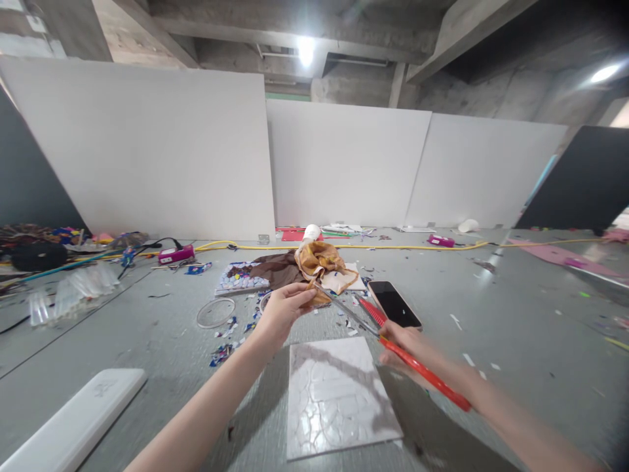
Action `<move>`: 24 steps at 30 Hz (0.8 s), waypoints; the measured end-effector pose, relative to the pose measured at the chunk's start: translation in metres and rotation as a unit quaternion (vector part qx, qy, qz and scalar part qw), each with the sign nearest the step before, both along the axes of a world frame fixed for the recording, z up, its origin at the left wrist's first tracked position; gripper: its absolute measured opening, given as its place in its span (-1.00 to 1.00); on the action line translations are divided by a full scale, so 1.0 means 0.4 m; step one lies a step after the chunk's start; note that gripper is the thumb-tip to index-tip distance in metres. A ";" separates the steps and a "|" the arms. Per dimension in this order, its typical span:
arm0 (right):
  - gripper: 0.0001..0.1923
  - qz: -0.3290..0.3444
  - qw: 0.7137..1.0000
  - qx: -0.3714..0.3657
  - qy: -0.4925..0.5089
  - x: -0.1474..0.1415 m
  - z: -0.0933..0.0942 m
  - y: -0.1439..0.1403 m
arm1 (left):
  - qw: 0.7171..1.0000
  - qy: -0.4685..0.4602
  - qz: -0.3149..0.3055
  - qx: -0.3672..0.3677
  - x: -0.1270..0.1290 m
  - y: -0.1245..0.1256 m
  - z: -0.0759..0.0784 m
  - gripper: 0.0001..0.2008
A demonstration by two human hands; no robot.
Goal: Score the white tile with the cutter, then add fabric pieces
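Note:
My left hand (287, 308) is closed in a pinch on an edge of orange-brown cloth (322, 261), which lies bunched beyond my fingertips. In my right hand (400, 337) are red-handled scissors (425, 373), their long grey metal reaching up and left to the cloth at my left fingers. A red toothed strip (372, 310) shows by the right fingers; whether it belongs to the scissors I cannot tell. Below both hands lies a white square board (341, 400) with a cracked, stone-like pattern. A dark brown cloth (280, 270) lies behind my left hand, partly over a mosaic-like board (240, 278).
A phone (394, 303) lies just beyond my right hand. Left are a clear ring (216, 313), glue sticks (73, 292) and a long white object (73, 419). Scraps (222, 354) litter the grey floor. A yellow cable (407, 247) crosses before white panels (344, 164).

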State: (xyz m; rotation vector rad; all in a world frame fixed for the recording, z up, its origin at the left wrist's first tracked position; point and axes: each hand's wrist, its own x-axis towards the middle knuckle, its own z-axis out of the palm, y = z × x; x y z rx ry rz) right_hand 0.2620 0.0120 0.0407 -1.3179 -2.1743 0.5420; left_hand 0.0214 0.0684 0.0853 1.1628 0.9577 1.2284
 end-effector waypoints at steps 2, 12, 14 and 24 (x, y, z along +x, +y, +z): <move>-0.54 0.012 1.000 0.004 0.006 0.000 0.002 -0.001 | 1.000 -0.001 -0.003 -0.004 -0.001 0.001 0.000 -0.71; -0.59 0.085 0.996 -0.019 -0.006 0.012 0.005 -0.005 | 1.000 -0.011 -0.014 -0.025 -0.002 0.005 -0.007 -0.69; -0.59 0.096 0.995 -0.041 -0.002 0.014 -0.002 -0.004 | 0.999 -0.009 -0.013 -0.031 -0.002 0.006 -0.008 -0.69; -0.58 0.115 0.992 -0.053 0.004 0.002 0.022 -0.017 | 0.999 0.010 -0.025 -0.039 0.008 -0.005 -0.004 -0.71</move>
